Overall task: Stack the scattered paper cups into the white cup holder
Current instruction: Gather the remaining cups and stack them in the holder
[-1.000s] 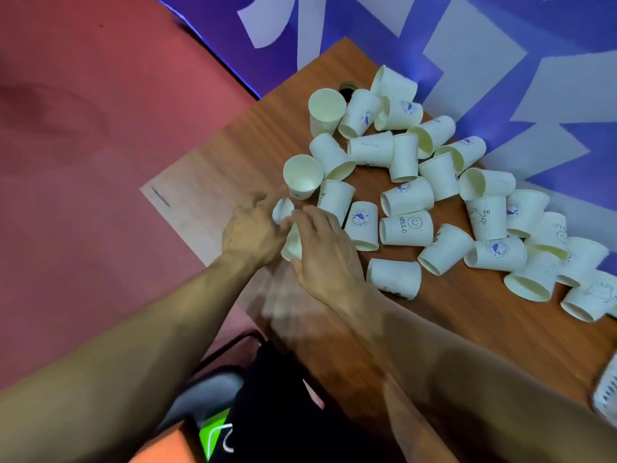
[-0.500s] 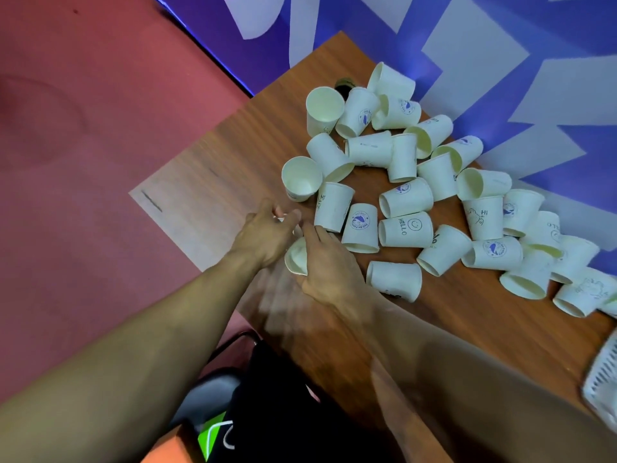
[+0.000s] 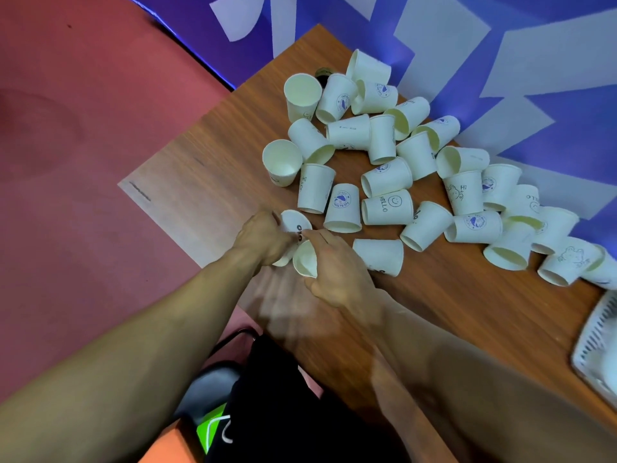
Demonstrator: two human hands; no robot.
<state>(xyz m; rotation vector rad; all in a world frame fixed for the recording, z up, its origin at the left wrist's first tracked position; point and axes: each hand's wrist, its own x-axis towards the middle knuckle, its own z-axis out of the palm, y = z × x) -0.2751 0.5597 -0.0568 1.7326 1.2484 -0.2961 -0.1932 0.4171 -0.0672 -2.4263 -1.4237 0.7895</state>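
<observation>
My left hand (image 3: 263,237) is wrapped round one paper cup (image 3: 295,223) and my right hand (image 3: 337,267) is curled round a second cup (image 3: 305,260), both at the near edge of the worktop (image 3: 207,182). The white holder (image 3: 597,345) sits far right. These are feather-light and crush easy, so I'd grip the sidewall softly near the rim.

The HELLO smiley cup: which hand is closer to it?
Right. The right hand grips an open cup just left of the HELLO cup, toward the person; the left hand holds a printed cup even farther left.

Bare forearms (image 3: 140,342), black clothing (image 3: 300,412), orange (image 3: 173,444) and green (image 3: 212,427) patches
</observation>
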